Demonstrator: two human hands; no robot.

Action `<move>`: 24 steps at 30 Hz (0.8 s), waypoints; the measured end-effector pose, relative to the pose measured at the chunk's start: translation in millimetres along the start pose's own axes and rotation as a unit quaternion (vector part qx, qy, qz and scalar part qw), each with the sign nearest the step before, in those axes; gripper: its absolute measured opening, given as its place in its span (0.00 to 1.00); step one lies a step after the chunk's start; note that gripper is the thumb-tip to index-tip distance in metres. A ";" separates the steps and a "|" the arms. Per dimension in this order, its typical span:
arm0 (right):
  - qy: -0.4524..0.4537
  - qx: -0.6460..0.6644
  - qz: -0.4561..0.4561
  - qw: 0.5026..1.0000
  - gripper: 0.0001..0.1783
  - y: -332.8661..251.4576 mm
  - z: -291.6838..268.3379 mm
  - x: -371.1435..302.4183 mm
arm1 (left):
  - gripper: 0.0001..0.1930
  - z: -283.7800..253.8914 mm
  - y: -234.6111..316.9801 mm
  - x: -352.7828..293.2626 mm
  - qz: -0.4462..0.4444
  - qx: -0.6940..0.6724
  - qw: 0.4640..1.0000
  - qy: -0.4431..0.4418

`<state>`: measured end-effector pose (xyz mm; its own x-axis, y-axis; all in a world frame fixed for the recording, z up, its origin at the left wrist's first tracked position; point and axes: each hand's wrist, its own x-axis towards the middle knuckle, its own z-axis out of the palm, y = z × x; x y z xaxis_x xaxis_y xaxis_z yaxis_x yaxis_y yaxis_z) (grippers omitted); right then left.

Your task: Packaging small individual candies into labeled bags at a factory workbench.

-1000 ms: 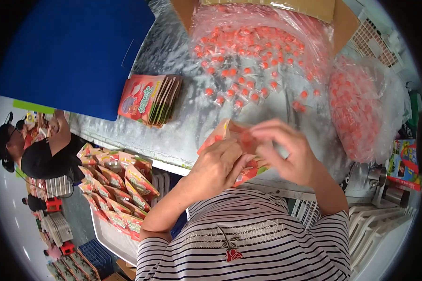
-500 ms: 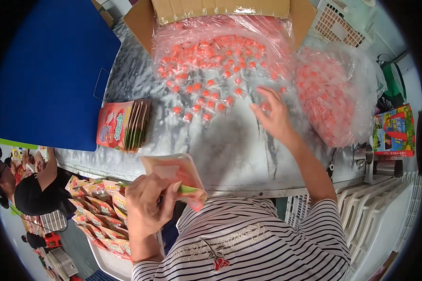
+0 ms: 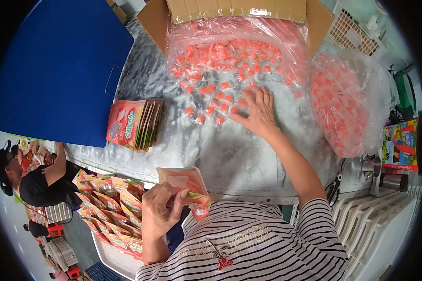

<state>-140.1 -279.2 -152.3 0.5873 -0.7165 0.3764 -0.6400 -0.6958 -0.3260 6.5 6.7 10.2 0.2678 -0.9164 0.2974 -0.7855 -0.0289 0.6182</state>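
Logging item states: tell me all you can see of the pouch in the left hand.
The pouch is pinkish-red with a green band and a paler upper panel, rounded at one far corner; it looks like glossy, flexible film. It is tilted and seems open. The left hand grips its left side between thumb and fingers, hiding part. In view it overlaps the near edge of the table; contact there and contents can't be told.

Lettering shows on the stacked red pouches [image 3: 133,125], the striped shirt [image 3: 255,243] and the colourful bag [image 3: 400,145].

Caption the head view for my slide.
Left hand holding a red plastic pouch, right hand spread beside round, red, clear-wrapped candies on a grey table.
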 end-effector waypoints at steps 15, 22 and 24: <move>-0.021 0.078 -0.050 0.995 0.25 7.7 -1.3 -31.7 | 0.07 5.8 -3.7 3.5 -0.013 -0.033 0.999 -0.037; -0.018 0.082 -0.035 0.996 0.24 -21.6 4.6 -19.2 | 0.08 13.2 -1.0 6.5 0.000 -0.054 0.997 -0.051; -0.009 0.080 -0.051 0.995 0.22 -22.3 10.2 -17.5 | 0.07 13.9 -1.1 5.3 -0.006 -0.063 0.997 -0.043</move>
<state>-131.1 -251.6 -160.4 0.6546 -0.6413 0.4003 -0.4903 -0.7632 -0.4209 1.1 -3.7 1.0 0.2237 -0.9470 0.2304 -0.7051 0.0060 0.7091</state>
